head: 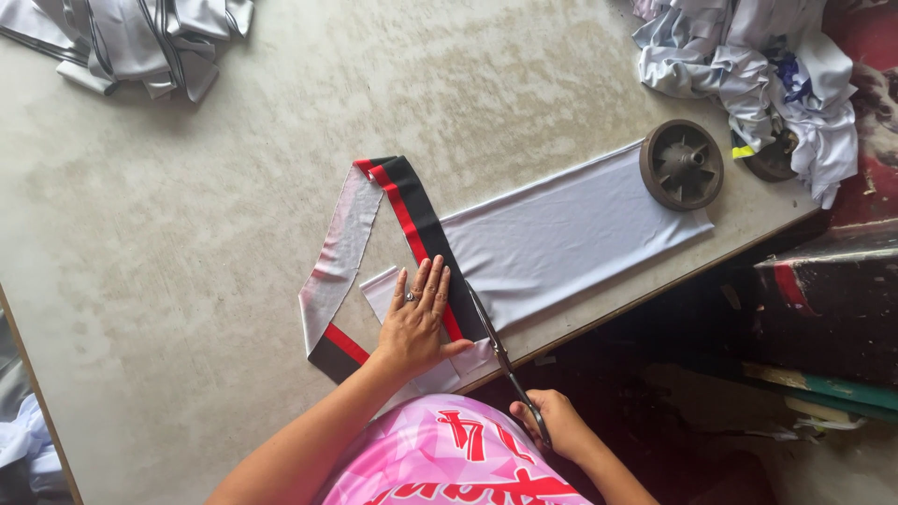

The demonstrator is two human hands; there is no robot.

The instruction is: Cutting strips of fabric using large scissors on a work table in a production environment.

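- Left hand (416, 323) pressed flat, fingers spread and open, on the black-and-red band (421, 234) just below the frame's middle; a ring on one finger; nothing gripped.
- Right hand (552, 425) at lower middle right, off the tabletop's edge, closed around the handles of the scissors (500, 355).
- Scissor blades pointing up-left, lying along the band's right edge, on the white cloth panel (561, 234).
- Band running from upper middle down toward the lower middle, folded at its top end, with a pale, pink-tinged strip (339, 252) angling back down on the left.
- White panel stretched from under the left hand toward the right of the frame, touching the band along its length.
- Round grey disc weight (681, 165) resting on the panel's right end, right of centre.
- Second dark disc (772, 159) just right of it, partly under a heap of white fabric (748, 65) at upper right.
- Another pile of pale folded pieces (140, 37) at upper left, well apart from the hands.
- Worn beige tabletop (187, 234) beneath everything.
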